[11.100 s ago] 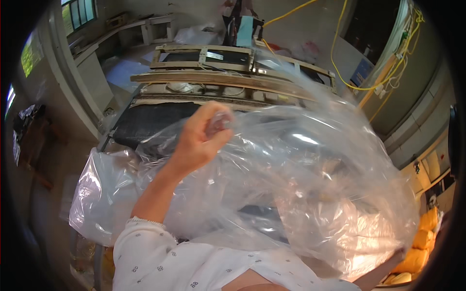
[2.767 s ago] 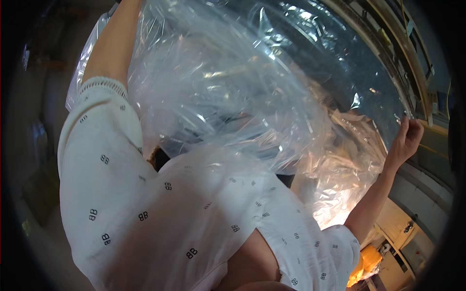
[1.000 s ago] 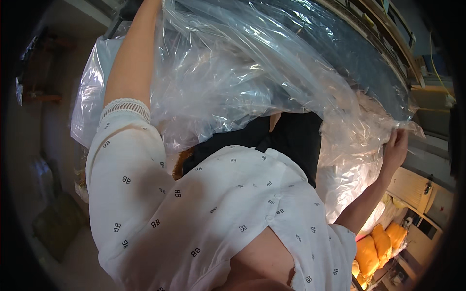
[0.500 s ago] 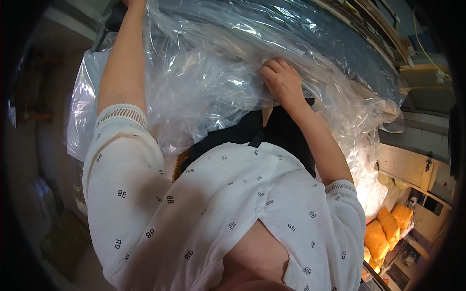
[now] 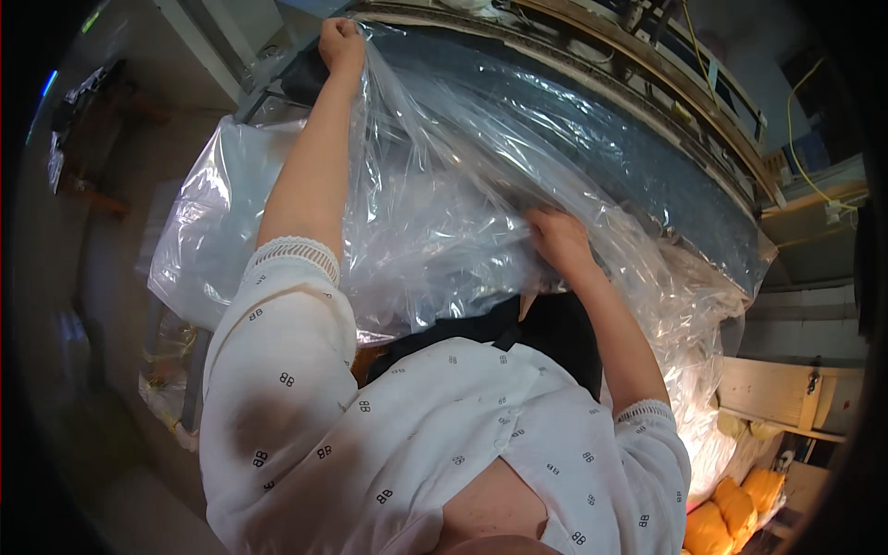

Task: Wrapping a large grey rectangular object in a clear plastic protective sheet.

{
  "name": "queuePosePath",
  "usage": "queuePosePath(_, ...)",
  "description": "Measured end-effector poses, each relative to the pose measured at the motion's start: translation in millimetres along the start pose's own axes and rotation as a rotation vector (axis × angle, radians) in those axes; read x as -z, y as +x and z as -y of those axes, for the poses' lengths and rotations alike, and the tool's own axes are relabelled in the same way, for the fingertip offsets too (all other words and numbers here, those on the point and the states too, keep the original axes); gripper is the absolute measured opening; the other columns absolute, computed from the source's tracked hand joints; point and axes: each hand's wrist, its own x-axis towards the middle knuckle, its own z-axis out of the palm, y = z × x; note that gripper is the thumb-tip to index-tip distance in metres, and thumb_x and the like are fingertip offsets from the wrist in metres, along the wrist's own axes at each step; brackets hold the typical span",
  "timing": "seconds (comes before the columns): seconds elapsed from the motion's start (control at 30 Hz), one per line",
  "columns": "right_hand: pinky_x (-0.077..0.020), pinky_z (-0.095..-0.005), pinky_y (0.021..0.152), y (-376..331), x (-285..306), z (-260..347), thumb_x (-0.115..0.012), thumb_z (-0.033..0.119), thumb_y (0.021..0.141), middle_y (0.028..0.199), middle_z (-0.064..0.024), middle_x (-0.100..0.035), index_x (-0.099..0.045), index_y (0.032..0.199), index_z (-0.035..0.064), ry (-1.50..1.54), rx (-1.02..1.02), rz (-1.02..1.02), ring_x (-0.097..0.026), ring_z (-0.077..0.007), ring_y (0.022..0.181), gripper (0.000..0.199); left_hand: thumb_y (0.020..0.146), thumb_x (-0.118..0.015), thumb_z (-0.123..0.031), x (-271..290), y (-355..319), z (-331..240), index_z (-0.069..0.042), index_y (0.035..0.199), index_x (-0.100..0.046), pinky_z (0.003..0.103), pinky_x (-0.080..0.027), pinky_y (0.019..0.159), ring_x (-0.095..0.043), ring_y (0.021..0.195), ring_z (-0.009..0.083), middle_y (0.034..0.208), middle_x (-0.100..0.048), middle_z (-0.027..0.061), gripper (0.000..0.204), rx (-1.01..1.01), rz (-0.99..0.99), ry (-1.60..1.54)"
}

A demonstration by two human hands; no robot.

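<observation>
Head view — plastic sheet (image 5: pixel 444 213) in both fists

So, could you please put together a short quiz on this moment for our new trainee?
1. True or false: the left hand grips the clear plastic sheet with the arm stretched out to its far edge.
2. What is the right hand doing? A) pressing on the sheet near the body B) holding a yellow cable C) hanging free of everything
3. Fill in: the sheet is draped over a long ____ surface with a wooden frame beyond it.

Key: 1 true. 2 A. 3 dark.
</observation>
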Motion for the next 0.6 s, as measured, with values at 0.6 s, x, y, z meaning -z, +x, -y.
queuePosePath(0.6,-0.0446,-0.0272,0.074,-151.0,155.9,-38.6,-0.061,0.02,0.078,0.119,-0.0041,-0.05,-0.049,0.12,0.0076,0.619,-0.266,0.283,-0.054,-0.015,0.097,0.045,0.084,-0.055,-0.022,-19.7,8.3,-8.0,-0.002,0.092,-0.056,0.031,-0.043,0.073,-0.056,0.078,0.0219,0.084,-0.059,0.0115,0.021,-0.154,0.281,-0.013)
